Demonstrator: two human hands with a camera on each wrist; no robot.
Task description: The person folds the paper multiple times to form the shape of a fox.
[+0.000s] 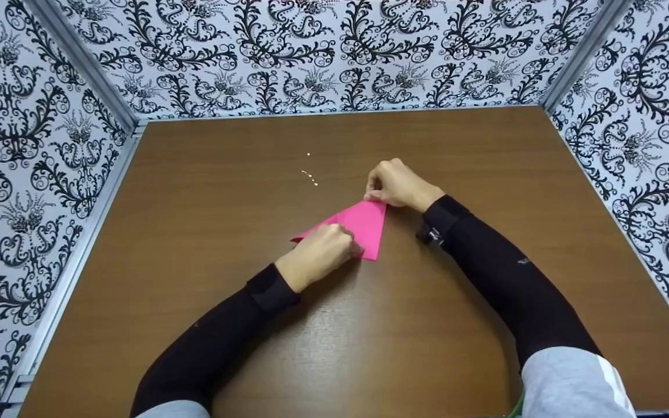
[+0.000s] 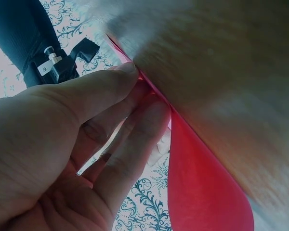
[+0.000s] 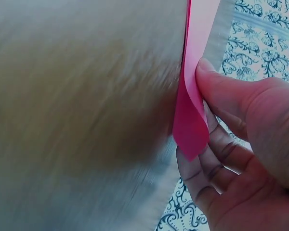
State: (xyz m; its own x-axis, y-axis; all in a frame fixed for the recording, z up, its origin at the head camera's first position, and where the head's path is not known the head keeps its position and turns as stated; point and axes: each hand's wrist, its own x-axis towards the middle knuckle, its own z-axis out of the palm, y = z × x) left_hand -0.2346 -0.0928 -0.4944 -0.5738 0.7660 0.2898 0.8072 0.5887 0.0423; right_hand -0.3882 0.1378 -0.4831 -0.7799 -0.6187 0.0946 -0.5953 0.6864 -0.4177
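A folded sheet of pink paper (image 1: pixel 370 229) lies on the wooden table between the two hands. My left hand (image 1: pixel 324 252) pinches its near edge; in the left wrist view thumb and fingers meet at the paper's edge, and a red-pink flap (image 2: pixel 202 183) bulges beside them. At the far corner my right hand (image 1: pixel 399 184) holds the paper between thumb and fingers. Seen from the right wrist, the pink paper (image 3: pixel 190 115) curls over into a rounded fold that ends in a point against the fingers. The left hand covers part of the sheet in the head view.
The brown wooden table (image 1: pixel 224 174) spreads around the hands. Small bright specks (image 1: pixel 309 176) show on it beyond the paper. Walls with black scroll pattern (image 1: pixel 311 58) and metal frame rails (image 1: pixel 90 64) enclose the back and sides.
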